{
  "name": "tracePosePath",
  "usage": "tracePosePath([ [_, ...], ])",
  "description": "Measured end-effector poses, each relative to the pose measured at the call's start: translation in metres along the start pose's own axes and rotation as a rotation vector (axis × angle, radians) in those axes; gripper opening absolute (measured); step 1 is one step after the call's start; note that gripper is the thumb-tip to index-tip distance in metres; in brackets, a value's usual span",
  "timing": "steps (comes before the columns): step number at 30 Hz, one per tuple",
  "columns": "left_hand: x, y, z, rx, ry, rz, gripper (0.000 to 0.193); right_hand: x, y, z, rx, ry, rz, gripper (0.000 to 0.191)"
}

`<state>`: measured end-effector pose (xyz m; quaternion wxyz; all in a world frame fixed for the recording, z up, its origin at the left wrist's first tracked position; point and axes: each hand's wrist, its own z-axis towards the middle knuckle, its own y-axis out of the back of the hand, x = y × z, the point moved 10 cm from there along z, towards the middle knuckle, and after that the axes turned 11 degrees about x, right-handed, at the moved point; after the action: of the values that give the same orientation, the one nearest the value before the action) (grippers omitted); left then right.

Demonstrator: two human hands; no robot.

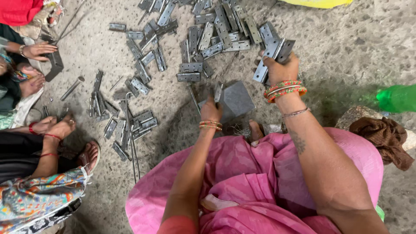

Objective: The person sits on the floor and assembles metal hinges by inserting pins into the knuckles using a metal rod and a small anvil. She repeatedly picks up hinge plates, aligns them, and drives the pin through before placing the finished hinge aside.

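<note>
A: What is the right hand [281, 69] doing?

B: It is closing tightly around a bunch of grey metal hinges [272, 54], holding them just above the concrete floor [346, 43]. How many hinges are sitting in that grip is hard to make out, since the fingers are covering the lower leaves.

A: And the left hand [211, 110]?

B: It is pinching the top edge of a flat grey metal plate [236, 100], which is lying on the floor in front of the knees. The fingertips are hiding behind a small upright piece, so I cannot tell whether it is a separate hinge or part of the plate.

A: Where are the other hinges lying?

B: A big loose pile of hinges [208, 34] is spreading just beyond both hands, its top being cut off by the frame edge. A smaller scatter of hinges [125, 121] is lying to the left, with thin metal pins [71, 89] among it.

A: Any containers?

B: Only a green plastic bottle [398, 98] at the right edge, blurred and cut off, so its contents are not showing. A brown cloth [383, 136] is bunching up just below it.

A: Anyone else?

B: Other people's hands [37, 51] and feet are showing at the left, one hand touching a dark metal piece [54, 65].
</note>
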<state>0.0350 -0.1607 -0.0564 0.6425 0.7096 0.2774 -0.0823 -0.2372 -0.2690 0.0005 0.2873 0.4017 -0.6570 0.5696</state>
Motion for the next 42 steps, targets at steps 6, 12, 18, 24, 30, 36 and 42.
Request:
tracePosePath([
  [6,-0.052,0.020,-0.003,-0.044,-0.137,-0.275,0.022,-0.016,-0.009,0.002,0.113,-0.086,-0.331,0.035],
  [12,-0.124,0.065,-0.027,-0.067,-0.307,-0.247,0.021,-0.034,-0.035,-0.009,0.268,-0.192,-0.646,0.053],
  [18,-0.123,0.054,-0.031,0.087,-0.330,-0.418,0.025,-0.031,-0.031,-0.012,0.217,-0.206,-0.765,0.059],
  [24,-0.077,0.011,-0.015,0.350,-0.233,-1.224,0.027,-0.031,-0.037,-0.011,0.274,-0.171,-0.718,0.062],
  [30,-0.053,-0.005,-0.013,0.277,-0.261,-1.187,0.024,-0.027,-0.049,-0.014,0.359,-0.128,-0.700,0.064],
  [36,-0.063,0.011,-0.017,0.149,-0.345,-1.067,0.018,-0.029,-0.045,-0.013,0.355,-0.138,-0.740,0.067],
  [42,-0.091,0.054,-0.042,-0.157,-0.324,-0.579,0.024,-0.040,-0.046,-0.009,0.352,-0.051,-0.669,0.067],
])
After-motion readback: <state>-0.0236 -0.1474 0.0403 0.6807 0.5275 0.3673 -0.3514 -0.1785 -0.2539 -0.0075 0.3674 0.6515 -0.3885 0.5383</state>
